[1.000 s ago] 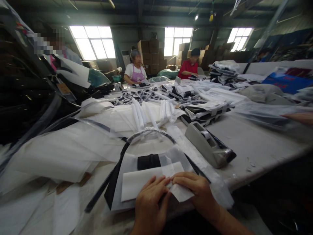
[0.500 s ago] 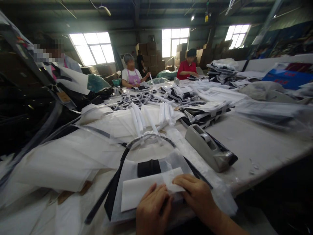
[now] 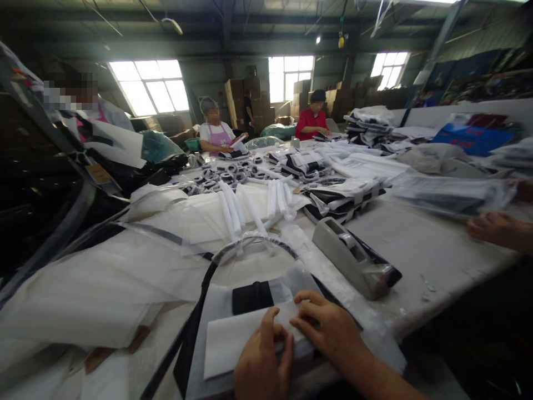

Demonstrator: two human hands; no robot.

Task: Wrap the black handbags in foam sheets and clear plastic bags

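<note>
A black handbag (image 3: 186, 355) lies in front of me, its arched handle (image 3: 250, 240) wrapped in clear film. Thin white tissue covers most of the bag, leaving a black strap piece (image 3: 252, 297) showing. Across its lower part sits a folded strip of white paper (image 3: 233, 339). My left hand (image 3: 264, 358) is curled on the strip's near edge, forefinger bent up and thumb inward. Facing it, my right hand (image 3: 328, 333) pinches at the strip's right end with bent fingers. What lies under both sets of fingertips is partly hidden.
A grey tape dispenser (image 3: 353, 258) stands right of the bag. White sheets (image 3: 83, 300) spread leftward; white rolled tubes (image 3: 231, 208) and wrapped stacks (image 3: 345, 191) lie beyond. At right, another person's hand (image 3: 495, 229) touches a plastic-covered item (image 3: 445, 194). Co-workers sit across the table.
My left forefinger has lifted and bent, and my right fingers have curled more on the paper strip. Another person's hands have appeared at the right edge. The view has shifted slightly.
</note>
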